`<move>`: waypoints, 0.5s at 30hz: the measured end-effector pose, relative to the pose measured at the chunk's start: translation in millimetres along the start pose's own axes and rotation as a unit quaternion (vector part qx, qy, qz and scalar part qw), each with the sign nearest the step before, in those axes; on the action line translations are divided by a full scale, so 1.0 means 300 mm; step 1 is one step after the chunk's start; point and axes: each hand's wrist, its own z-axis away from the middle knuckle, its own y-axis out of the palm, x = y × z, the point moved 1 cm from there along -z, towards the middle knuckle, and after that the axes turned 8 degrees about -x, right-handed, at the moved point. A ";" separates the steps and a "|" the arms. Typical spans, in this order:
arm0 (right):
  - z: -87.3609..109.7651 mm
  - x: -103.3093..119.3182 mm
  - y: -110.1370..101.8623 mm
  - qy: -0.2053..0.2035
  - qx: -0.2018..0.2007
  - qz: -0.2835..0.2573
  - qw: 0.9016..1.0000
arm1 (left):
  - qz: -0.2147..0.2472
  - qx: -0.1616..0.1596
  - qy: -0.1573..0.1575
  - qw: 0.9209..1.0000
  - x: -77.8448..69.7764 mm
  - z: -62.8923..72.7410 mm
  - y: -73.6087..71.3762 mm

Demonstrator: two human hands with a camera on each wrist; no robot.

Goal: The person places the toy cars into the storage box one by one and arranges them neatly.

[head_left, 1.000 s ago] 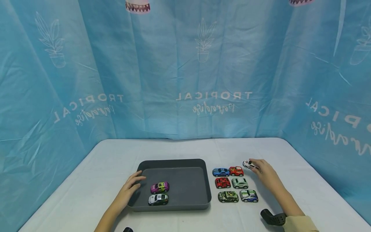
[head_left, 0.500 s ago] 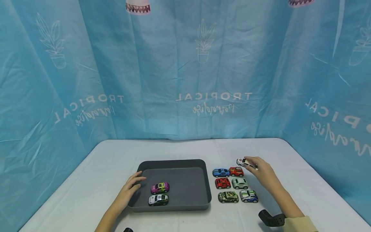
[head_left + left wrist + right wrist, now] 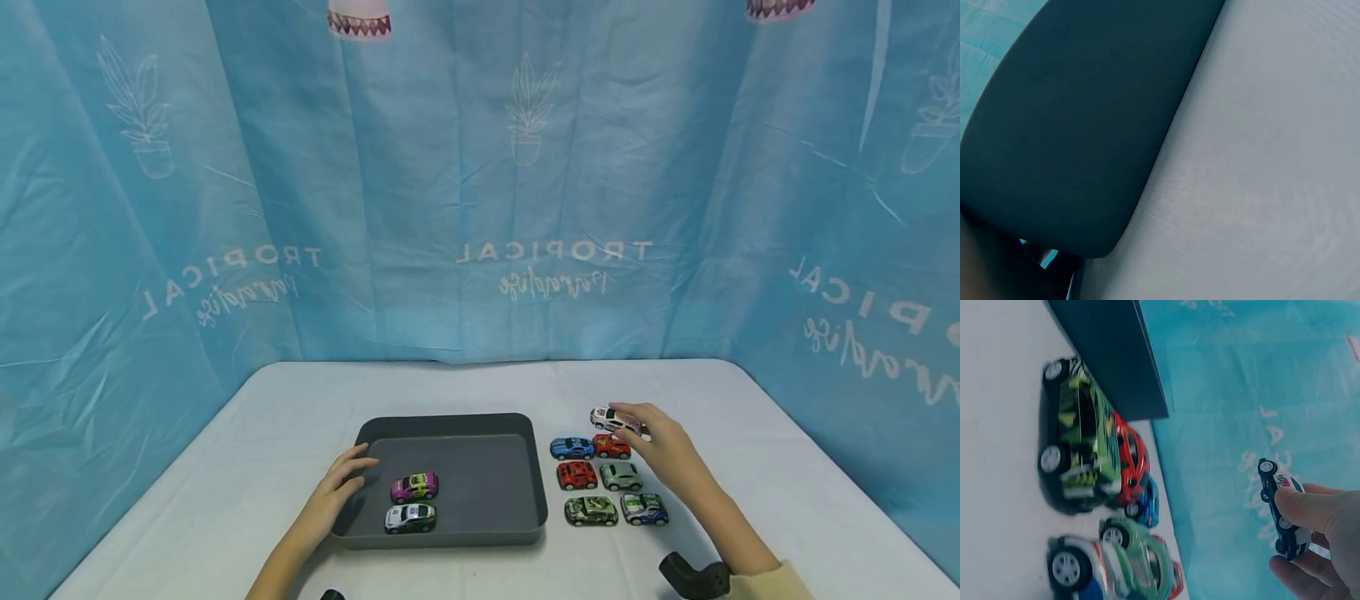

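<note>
My right hand (image 3: 664,440) pinches a white toy car (image 3: 611,419) between thumb and fingers, up over the back of the car group. In the right wrist view the white car's wheels and dark underside show beside my thumb (image 3: 1310,509). My left hand (image 3: 330,492) rests at the left rim of a dark grey tray (image 3: 487,475), fingers relaxed over its edge. Inside the tray, a purple-and-yellow toy car (image 3: 414,487) sits behind a silver-and-black one (image 3: 410,517). The left wrist view shows mostly the tray's outer wall (image 3: 1085,125).
Right of the tray stand a blue car (image 3: 572,448), two red cars (image 3: 612,446), a pale green car (image 3: 620,476), a camouflage car (image 3: 591,511) and a white-blue-green car (image 3: 644,509). A blue curtain (image 3: 480,208) closes off the white table (image 3: 315,392) behind and at the sides.
My right hand has carried the white car leftward, from right of the group to above the rear red car. My left hand and the tray have stayed put.
</note>
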 end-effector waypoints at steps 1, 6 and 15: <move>0.001 0.007 0.001 -0.006 -0.002 -0.003 1.000 | 0.000 0.000 0.001 1.000 0.000 0.000 0.000; 0.009 0.041 0.011 -0.025 -0.005 -0.005 1.000 | -0.002 0.001 0.003 1.000 0.003 0.001 0.001; 0.015 0.088 0.028 -0.048 0.000 -0.011 0.999 | 0.000 -0.003 0.010 1.000 0.008 0.000 0.000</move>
